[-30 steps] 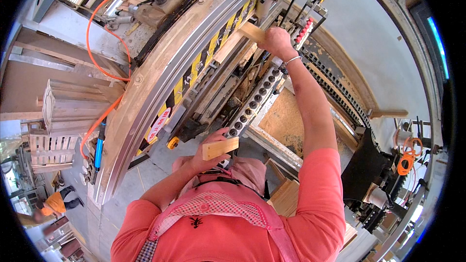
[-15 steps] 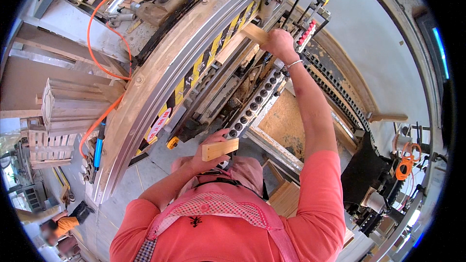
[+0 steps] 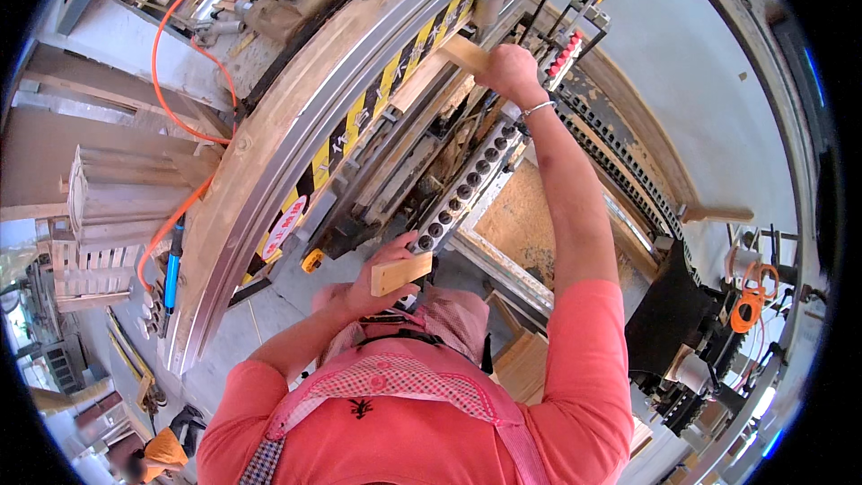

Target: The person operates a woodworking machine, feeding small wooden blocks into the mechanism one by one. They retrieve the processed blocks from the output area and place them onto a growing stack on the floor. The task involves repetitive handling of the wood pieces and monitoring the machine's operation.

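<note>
My right hand (image 3: 512,74) reaches forward into the woodworking machine and grips a short flat wooden board (image 3: 465,54). This board's far end meets a longer wooden strip (image 3: 420,83) lying beside the yellow-and-black striped rail (image 3: 384,90). Close to my body, my left hand (image 3: 382,259) is closed around a small wooden block (image 3: 401,275), whose near end shows small dark holes. That block is beside the near end of a metal bar with a row of round black knobs (image 3: 467,190). The fingers under the block are partly hidden.
An orange hose (image 3: 154,81) runs along the machine's left side. A sawdust-covered tray (image 3: 525,220) lies right of the knob bar. Stacked wooden boards (image 3: 135,193) stand at left. A person in orange (image 3: 166,449) is at the lower left.
My view has shifted slightly, and the person in orange appears farther right and lower. Both hands keep their pieces of wood in nearly the same places.
</note>
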The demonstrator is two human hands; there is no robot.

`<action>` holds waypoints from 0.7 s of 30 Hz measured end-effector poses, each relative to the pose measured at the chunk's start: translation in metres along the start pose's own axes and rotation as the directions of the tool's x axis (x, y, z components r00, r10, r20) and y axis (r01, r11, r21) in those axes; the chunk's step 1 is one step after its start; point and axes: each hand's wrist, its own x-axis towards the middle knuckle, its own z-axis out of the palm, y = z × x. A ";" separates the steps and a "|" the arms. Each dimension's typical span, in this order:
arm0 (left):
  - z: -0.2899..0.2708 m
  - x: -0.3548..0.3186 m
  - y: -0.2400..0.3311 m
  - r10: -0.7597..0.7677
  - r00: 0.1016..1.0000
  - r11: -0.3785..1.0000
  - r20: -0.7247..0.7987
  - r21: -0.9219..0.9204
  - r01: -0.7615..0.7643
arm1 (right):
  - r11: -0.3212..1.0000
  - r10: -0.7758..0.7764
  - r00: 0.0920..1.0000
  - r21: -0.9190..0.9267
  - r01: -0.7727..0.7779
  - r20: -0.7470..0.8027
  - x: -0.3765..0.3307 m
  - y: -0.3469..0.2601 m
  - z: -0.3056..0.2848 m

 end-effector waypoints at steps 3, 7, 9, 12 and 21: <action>-0.001 -0.003 -0.001 -0.002 1.000 0.999 0.000 0.037 0.002 | 1.000 -0.030 0.999 0.008 0.030 -0.015 0.001 0.001 0.001; -0.004 0.001 0.002 0.029 0.999 0.994 0.044 0.100 -0.034 | 0.995 -0.096 0.993 0.008 0.097 -0.070 -0.001 0.005 0.003; -0.006 0.003 0.009 -0.005 0.996 0.991 0.085 0.135 -0.006 | 0.997 -0.061 0.997 0.036 0.063 -0.057 -0.003 0.001 -0.001; -0.002 0.001 0.009 0.017 1.000 0.999 0.008 -0.034 -0.017 | 0.998 -0.044 0.998 0.039 0.045 -0.035 -0.002 -0.001 -0.002; 0.002 -0.007 -0.015 0.181 0.983 0.983 -0.018 0.042 -0.180 | 0.990 -0.134 0.989 -0.040 0.132 -0.066 0.000 0.000 0.006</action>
